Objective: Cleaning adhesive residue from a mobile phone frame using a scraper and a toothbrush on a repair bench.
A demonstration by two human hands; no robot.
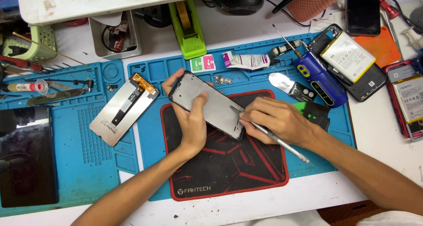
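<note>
Nearest the camera, two bare forearms reach in from the near edge over a black mouse pad with a red border (229, 169), which lies on a blue repair mat (150, 173) spread across the white desk (379, 133). Above the pad the left hand (190, 116) holds a grey phone frame (210, 103), tilted, its far end to the left; the grip is closed on it, thumb lying over the inner face and fingers curled round the far edge. At the frame's near right corner the right hand (275, 120) is closed on a slim metal scalpel-like tool (282, 143), pinched pen-fashion, with the tip touching the frame's edge and the handle running back toward the near right. Just left of the frame, apart from it, a detached phone screen (123, 109) lies face down on the mat with an orange flex cable at its far end. Further left, a dark phone (27, 158) lies flat on the mat. Beyond the hands, a blue electric screwdriver (320, 80) lies on the mat's right side, a green tape dispenser (188, 28) stands at its far edge, and an opened phone with its battery showing (350, 61) sits to the far right.
</note>
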